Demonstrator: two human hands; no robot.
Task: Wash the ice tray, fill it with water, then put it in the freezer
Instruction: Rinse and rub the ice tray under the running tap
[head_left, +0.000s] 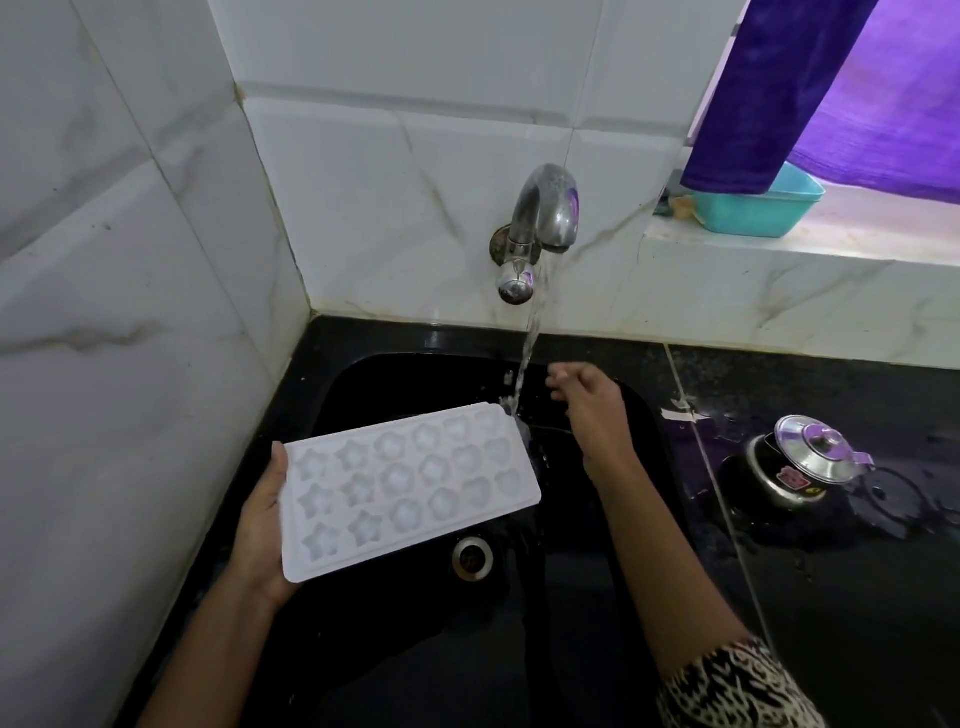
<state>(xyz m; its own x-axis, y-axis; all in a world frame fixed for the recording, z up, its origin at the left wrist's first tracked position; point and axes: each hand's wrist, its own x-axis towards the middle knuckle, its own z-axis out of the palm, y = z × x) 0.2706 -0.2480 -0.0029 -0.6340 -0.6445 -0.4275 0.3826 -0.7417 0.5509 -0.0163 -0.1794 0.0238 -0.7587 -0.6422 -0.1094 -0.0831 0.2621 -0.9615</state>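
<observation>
A white ice tray (410, 486) with star and heart shaped moulds is held over the black sink (597, 597), cavities facing up. My left hand (262, 525) grips its near short end from underneath. Water runs from the chrome tap (543, 218) and strikes the tray's far right corner. My right hand (589, 402) hovers just right of the stream, above the sink, fingers loosely curled and holding nothing. It does not touch the tray.
A sink drain (471, 557) lies below the tray. On the wet black counter at the right stands a small steel pot with a lid (802, 462). A teal tub (753, 208) sits on the window ledge under a purple curtain (810, 88). White tiled walls close the left and back.
</observation>
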